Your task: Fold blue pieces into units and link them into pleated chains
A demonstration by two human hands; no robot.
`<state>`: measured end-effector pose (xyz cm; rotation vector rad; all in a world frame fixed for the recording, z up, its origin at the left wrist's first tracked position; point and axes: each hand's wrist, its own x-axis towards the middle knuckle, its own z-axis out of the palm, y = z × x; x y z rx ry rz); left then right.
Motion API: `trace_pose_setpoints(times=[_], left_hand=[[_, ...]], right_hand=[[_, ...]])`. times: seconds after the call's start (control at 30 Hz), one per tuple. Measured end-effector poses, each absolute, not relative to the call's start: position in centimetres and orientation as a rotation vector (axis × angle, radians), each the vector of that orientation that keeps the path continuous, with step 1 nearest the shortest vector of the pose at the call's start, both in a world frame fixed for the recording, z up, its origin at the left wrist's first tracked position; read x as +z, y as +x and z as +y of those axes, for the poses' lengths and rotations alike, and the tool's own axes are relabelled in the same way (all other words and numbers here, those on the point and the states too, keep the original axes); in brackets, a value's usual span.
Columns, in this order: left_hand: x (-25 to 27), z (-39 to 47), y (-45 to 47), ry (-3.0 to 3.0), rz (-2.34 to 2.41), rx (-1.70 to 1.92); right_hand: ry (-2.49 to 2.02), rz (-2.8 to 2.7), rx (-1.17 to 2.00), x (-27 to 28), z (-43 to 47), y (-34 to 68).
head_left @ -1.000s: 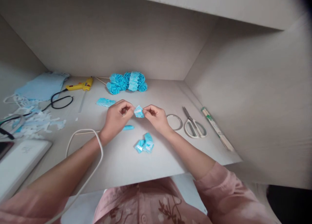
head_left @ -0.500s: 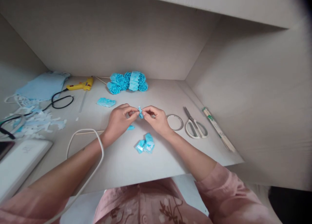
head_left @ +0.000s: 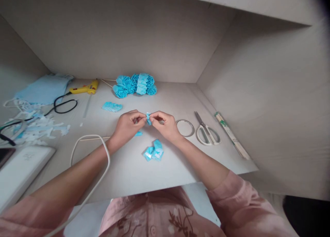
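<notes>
Between my two hands is a small folded piece of blue fabric (head_left: 148, 118), pinched from both sides. My left hand (head_left: 129, 125) grips its left edge with thumb and forefinger. On its other edge close the thumb and fingers of my right hand (head_left: 166, 125). Below the hands lie crumpled blue fabric pieces (head_left: 155, 151) with white patches. A thin wooden stick (head_left: 94, 138) rests by my left wrist, partly hidden by it. Farther back are a pleated blue strip (head_left: 112, 106) and several blue fabric roses (head_left: 129, 86), some on sticks.
Scissors (head_left: 207, 131), a roll of clear tape (head_left: 185, 128) and a packet of sticks (head_left: 230, 134) lie to the right. Left are a yellow glue gun (head_left: 86, 88), blue face masks (head_left: 42, 89), scraps (head_left: 48, 129) and a white box (head_left: 28, 164). A white cable (head_left: 107, 158) crosses my left forearm.
Both hands stay in nearly the same place, still pinching the blue fabric, which has turned slightly between the fingers. The camera view has shifted a little.
</notes>
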<state>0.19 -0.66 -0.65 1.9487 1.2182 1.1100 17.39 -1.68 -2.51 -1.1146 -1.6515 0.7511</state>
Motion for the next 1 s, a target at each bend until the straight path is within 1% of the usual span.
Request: trace_pose_setpoints(times=[0.57,1.0], left_hand=[[-0.59,-0.59,0.04,1.983,1.182,1.097],[-0.34,-0.74,0.17,1.902,1.28,1.089]], right_hand=[[-1.092,-1.617,0.853,-2.56,-1.4,17.55],[-1.096,-1.615,0.856,-2.63,-1.34,17.57]])
